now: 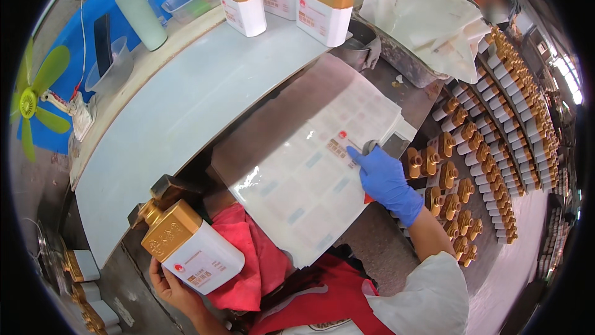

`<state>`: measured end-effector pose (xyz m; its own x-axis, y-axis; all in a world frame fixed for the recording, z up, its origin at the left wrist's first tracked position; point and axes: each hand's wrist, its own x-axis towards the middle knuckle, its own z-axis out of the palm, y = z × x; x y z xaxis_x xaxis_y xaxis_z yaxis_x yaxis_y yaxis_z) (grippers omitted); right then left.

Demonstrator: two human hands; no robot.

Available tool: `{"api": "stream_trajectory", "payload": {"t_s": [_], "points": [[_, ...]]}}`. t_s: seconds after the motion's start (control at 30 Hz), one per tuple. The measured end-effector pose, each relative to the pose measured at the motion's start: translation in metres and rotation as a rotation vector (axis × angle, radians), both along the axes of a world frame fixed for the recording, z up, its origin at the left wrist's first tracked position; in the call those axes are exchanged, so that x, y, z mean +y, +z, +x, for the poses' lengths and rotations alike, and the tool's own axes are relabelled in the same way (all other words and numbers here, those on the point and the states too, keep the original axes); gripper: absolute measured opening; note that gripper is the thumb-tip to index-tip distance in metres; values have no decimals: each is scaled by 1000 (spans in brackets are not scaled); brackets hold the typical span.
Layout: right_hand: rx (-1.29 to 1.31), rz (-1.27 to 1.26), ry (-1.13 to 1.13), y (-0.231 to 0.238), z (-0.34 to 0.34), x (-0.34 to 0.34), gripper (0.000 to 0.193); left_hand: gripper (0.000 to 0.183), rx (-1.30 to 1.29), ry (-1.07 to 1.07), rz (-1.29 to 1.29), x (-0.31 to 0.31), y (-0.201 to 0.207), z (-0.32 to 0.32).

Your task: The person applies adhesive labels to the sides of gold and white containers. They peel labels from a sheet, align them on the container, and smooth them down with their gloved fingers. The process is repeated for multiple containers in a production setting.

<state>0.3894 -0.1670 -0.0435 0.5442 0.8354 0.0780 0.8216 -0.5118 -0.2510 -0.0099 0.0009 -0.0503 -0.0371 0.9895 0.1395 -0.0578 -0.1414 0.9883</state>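
Observation:
At the lower left, a white bottle with a gold top (195, 249) leans over on its side, with a red mark and gold print on its face. My bare left hand (176, 288) grips it from below, fingers wrapped round its side. A blue glove covers my right hand (387, 180), whose index fingertip touches a small printed decal (339, 147) on a glossy pale sheet (297, 180). The other fingers are curled, and a small grey piece (370, 146) shows beside them; its kind is unclear. Under the bottle lies a red cloth (251, 257).
Three gold-and-white bottles (325, 9) stand on the curved bench (167, 96). A metal tray (403, 56) with crumpled pale sheets (421, 22) sits behind the stack. Rows of bottles (502, 118) fill the right. A green fan (31, 102) and a flask (141, 16) are at left. Another person is far right.

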Motion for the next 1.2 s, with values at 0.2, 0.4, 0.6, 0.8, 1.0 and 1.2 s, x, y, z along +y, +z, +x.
{"api": "stream_trajectory", "payload": {"t_s": [0.2,0.4,0.6,0.8,1.0,1.2], "points": [[54,-104,160,8,-2,-2,47,25,5,12,5,0,4,2],[11,-150,91,11,0,-1,46,23,-21,6,9,1,3,4],[-21,-114,162,10,-3,15,48,21,4,33,42,0,7,0],[18,-181,299,14,-10,30,48,21,16,55,20,-2,1,-5],[16,-160,173,6,-4,33,50,22,-6,48,18,1,4,-7],[18,-131,229,10,-4,35,48,22,13,39,-5,3,-3,-12]]}}
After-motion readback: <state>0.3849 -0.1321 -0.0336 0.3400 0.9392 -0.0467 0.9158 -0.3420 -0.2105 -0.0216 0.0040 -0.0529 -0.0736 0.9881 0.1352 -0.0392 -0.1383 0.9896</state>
